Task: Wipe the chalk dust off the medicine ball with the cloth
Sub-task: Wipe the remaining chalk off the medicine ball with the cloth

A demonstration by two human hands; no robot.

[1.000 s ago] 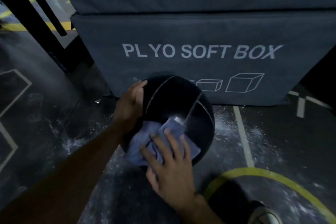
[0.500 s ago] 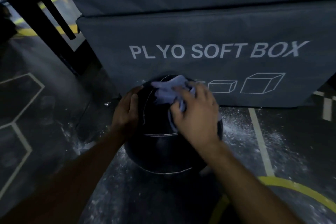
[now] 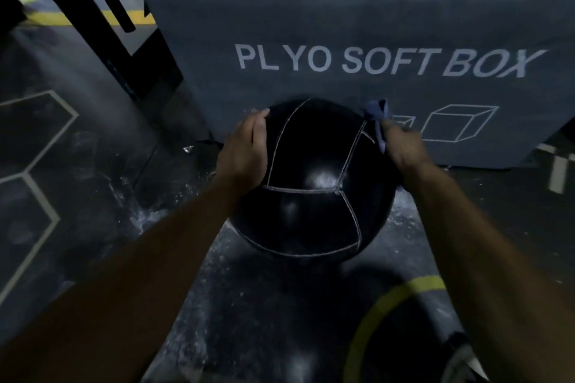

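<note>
Both hands clasp the ball [image 3: 311, 183] on the chalky floor [image 3: 199, 305]: left hand [image 3: 244, 149] steadying bare, right hand [image 3: 403, 146] now pressing the cloth [image 3: 377, 112] down its far right side, off the top, which looks clean.

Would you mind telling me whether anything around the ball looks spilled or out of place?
Yes: white chalk powder is scattered over the dark gym floor beside and beneath the black stitched medicine ball. A pale dusty patch also shows on the ball's top panel.
</note>
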